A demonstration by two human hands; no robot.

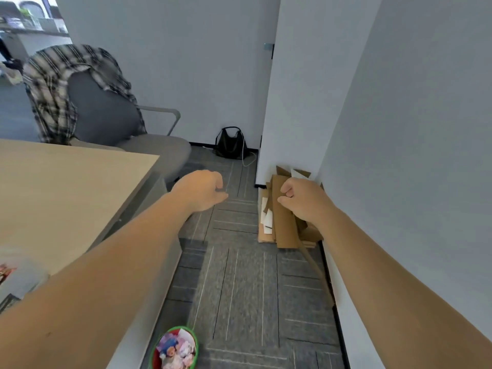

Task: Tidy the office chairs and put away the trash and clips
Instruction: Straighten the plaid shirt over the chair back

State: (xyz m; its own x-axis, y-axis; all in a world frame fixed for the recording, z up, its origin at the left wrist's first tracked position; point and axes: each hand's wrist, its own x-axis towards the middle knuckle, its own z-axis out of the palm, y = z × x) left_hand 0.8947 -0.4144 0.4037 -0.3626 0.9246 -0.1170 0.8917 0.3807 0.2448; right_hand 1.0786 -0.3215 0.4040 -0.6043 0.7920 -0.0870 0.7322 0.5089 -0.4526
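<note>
White walls (412, 107) are closing in a narrow strip of grey carpet floor (239, 275), which is running open between the desk (61, 193) on the left and the right-hand wall. The desk's pale wood corner is jutting toward the aisle. Beyond it an office chair (111, 121) is standing near the desk's far edge, a plaid shirt (53, 83) draped over its back. Flattened cardboard (285, 222) is leaning along the right wall's base, and a black bag (230, 143) is sitting in the far corner. A green-rimmed trash bin (174, 347) is resting beside the desk at the bottom. The left hand (205, 191) is hanging over the floor with fingers loosely curled, holding nothing. The right hand (300, 199) is curling closed in front of the cardboard; whether it is gripping it cannot be told.
</note>
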